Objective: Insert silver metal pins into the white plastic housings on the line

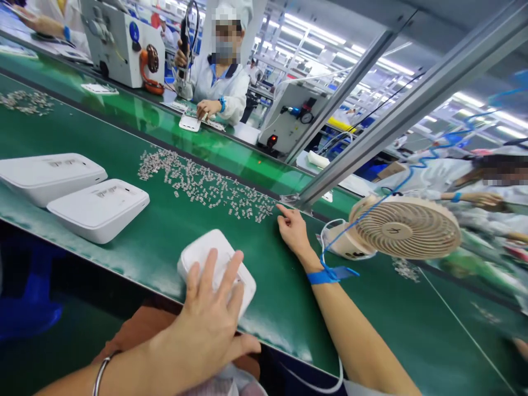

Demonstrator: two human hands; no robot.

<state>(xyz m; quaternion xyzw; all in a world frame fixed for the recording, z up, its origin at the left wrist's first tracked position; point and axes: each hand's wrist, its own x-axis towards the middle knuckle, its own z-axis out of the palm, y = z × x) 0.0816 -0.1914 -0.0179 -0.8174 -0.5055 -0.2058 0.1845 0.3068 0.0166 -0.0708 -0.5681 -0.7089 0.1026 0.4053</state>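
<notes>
Looking down on a green bench (280, 308) running aslant under both arms, with a beige fan (406, 228) standing at the right and a pair of white housings (103, 212) lying close together at the left. Partly covering a third white housing (206, 247), near the bench's near edge, with the left hand (218, 319); spreading those fingers apart across its upper face, facing the palm down, pointing the thumb out clear of it, wearing a bracelet (101, 374). Extending the right hand (295, 234) forward, back upward, wearing a blue strap (325, 276); holding the foremost fingertips close to each other, just beside the right end of scattered small silvery pieces (206, 184). Cannot tell whether pinching one.
</notes>
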